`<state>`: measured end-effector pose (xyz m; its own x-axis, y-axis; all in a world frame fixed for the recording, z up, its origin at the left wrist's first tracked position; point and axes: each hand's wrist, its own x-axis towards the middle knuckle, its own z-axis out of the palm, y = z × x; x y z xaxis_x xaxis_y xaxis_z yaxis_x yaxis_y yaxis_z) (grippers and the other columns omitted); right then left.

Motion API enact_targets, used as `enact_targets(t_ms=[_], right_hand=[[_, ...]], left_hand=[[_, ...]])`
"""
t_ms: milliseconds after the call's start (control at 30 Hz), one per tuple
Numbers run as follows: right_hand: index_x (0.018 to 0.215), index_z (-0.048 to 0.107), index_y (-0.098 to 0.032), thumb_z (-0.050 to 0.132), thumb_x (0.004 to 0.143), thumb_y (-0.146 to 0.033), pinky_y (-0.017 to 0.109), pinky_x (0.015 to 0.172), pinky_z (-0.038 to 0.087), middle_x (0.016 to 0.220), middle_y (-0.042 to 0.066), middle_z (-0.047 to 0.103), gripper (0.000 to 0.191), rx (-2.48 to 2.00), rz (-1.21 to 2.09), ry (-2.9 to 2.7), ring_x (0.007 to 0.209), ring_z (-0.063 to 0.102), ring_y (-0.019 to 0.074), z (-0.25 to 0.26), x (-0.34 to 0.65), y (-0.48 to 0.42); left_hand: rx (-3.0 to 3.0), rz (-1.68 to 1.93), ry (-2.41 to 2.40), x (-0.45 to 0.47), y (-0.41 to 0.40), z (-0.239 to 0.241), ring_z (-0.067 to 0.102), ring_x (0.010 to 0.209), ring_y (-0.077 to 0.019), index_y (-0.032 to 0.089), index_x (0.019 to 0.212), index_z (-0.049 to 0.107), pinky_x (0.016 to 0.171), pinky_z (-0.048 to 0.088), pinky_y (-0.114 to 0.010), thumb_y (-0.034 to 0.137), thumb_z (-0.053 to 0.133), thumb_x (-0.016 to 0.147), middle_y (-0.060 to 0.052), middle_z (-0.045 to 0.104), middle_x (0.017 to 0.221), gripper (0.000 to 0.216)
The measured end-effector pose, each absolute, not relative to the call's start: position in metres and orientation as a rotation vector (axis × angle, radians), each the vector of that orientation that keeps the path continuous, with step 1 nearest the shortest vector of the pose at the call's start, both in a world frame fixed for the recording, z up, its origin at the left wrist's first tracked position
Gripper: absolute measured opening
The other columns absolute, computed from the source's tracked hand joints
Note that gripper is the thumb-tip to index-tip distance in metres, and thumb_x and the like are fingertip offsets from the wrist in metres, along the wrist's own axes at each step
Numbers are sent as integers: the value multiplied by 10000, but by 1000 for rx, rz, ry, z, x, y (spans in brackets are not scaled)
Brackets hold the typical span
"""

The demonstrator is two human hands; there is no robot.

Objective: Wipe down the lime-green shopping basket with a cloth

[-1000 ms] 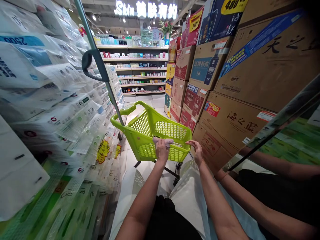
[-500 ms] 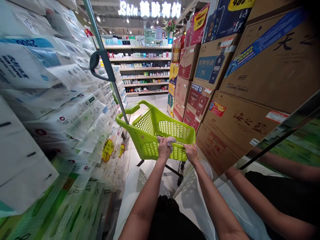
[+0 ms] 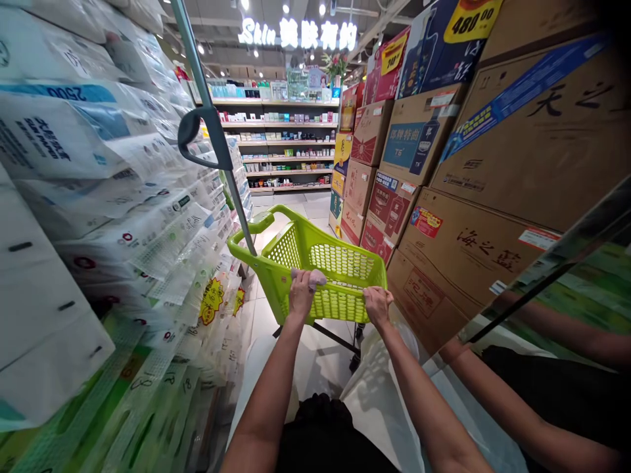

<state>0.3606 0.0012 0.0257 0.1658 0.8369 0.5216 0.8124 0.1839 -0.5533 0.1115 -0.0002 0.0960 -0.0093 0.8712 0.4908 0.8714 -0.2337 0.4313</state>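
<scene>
Head view shows you low on the tiled floor [image 3: 306, 209], with the green cart [image 3: 339, 305] standing straight in front of your knees, its handle end to the left. Your left hand [image 3: 300, 297] is closed on a pale pinkish cloth [image 3: 318, 278], bunched at the middle of the cart's near rim; part of it pokes out to the right of your fingers. Your right hand [image 3: 377, 305] is wrapped over the same rim at the near right corner, gripping the cart itself. The two hands are apart, with a bare run of rim between them. You can see into the cart through its open top, and its walls are pierced with rows of holes. A dark wheel [image 3: 355, 361] shows beneath the right end.

At the cart's left end a grey pole [image 3: 240, 210] slants up and away to the left, carrying a dark looped grip [image 3: 224, 141]; how its foot is fixed, you cannot tell. To your left, white paper packs [image 3: 64, 138] are piled high, with yellow price tags [image 3: 211, 300] low on the pile. To your right, cartons [image 3: 414, 141] are stacked in columns, and a shiny panel [image 3: 566, 289] nearby mirrors an arm. On the far side, stocked shelves [image 3: 286, 142] stand under a lit white sign [image 3: 298, 34].
</scene>
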Motion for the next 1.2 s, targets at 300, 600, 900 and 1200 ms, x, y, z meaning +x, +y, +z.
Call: enact_targets(t_ms=[300, 600, 900, 1200], right_hand=[[807, 625, -221, 261, 1030, -281, 433, 1013, 233, 912, 81, 728, 431, -1547, 109, -1635, 1022, 585, 246, 44, 300, 4], [866, 666, -230, 231, 1042, -365, 433, 1047, 233, 1004, 65, 721, 488, -1460, 254, -1649, 1138, 558, 248, 42, 334, 3], [914, 702, -235, 221, 1041, -358, 434, 1039, 234, 997, 74, 748, 513, -1485, 277, -1613, 1031, 593, 237, 47, 323, 1], [858, 699, -234, 245, 1048, -386, 452, 1051, 215, 987, 66, 739, 516, -1507, 276, -1638, 1081, 561, 243, 53, 319, -2]], left_hand=[[-2346, -1019, -1793, 170, -18, 70, 651, 1094, -235, 177, 1319, 611, 1017, 529, -376, 74, 540, 912, -129, 661, 1315, 427], [-2132, -1247, -1853, 102, -10, 94, 626, 1226, -270, 177, 1328, 597, 1096, 496, -419, 13, 512, 861, -129, 653, 1337, 502], [-2335, -1162, -1660, 145, -28, 74, 629, 1248, -249, 177, 1390, 584, 1103, 518, -403, -37, 485, 820, -125, 624, 1430, 618], [-2048, -1236, -1727, 89, -28, 99, 578, 1343, -260, 155, 1407, 580, 1155, 478, -410, 11, 477, 875, -138, 627, 1421, 560]])
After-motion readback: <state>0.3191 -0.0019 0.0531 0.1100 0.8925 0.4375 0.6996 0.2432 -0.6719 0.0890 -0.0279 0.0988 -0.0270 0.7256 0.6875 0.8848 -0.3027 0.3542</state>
